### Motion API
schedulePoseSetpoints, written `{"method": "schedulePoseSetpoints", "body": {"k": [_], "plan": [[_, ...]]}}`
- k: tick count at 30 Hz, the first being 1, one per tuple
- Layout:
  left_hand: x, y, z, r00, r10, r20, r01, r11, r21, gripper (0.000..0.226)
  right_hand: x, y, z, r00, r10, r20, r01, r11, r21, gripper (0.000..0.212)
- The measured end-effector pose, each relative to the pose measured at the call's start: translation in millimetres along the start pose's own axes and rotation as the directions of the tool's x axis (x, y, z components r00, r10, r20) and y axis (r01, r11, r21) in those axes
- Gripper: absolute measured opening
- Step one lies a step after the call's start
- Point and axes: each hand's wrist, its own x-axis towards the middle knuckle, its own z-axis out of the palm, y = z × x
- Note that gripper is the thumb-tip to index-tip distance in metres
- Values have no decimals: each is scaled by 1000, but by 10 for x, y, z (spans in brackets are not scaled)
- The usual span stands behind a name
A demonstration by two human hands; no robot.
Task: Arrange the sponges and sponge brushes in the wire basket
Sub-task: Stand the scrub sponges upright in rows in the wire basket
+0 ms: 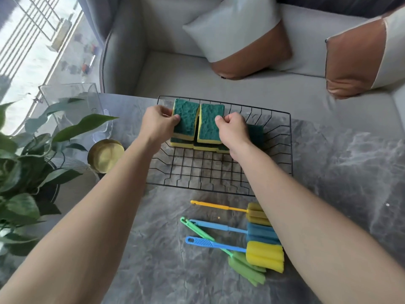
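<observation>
Sponges with green scouring tops and yellow bases are being held over the far left part of a black wire basket [219, 172], which rests on a grey marbled table [339, 172]. The left sponge [186, 119] is pinched at its near left edge by the left hand [158, 122], fingers closed on it. The right sponge [210, 123] is gripped at its right edge by the right hand [233, 130], likewise closed. Both are tilted and rest on more sponges stacked beneath them in the basket; another dark green sponge [256, 133] is partly hidden behind the right hand. The near half of the basket is bare wire. Four sponge brushes are laid on the table just in front of the basket: a yellow one [219, 207], a blue one [260, 234], a green one [245, 264], and a blue-handled one with a yellow head [264, 255].
</observation>
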Motion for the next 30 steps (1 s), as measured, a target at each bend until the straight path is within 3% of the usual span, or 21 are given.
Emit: {"method": "schedulePoseSetpoints", "body": {"k": [9, 15, 19, 25, 30], "plan": [[41, -124, 2, 997, 59, -47, -49, 979, 199, 27, 43, 107, 163, 1000, 3, 20, -2, 999, -33, 35], [-94, -218, 51, 961, 244, -133, -180, 910, 374, 26, 36, 105, 182, 999, -18, -31, 17, 999, -28, 28], [-187, -359, 53, 898, 432, -85, -315, 766, 560, 29, -16, 97, 145, 996, -76, -48, 75, 997, -24, 21], [-509, -391, 0, 878, 469, -100, -375, 801, 467, 42, -292, 185, -81, 967, -236, -98, 229, 971, -75, 22], [-1275, -556, 75, 828, 556, -74, -483, 773, 412, 31, -857, 515, -444, 919, -384, -85, 374, 920, -118, 17]]}}
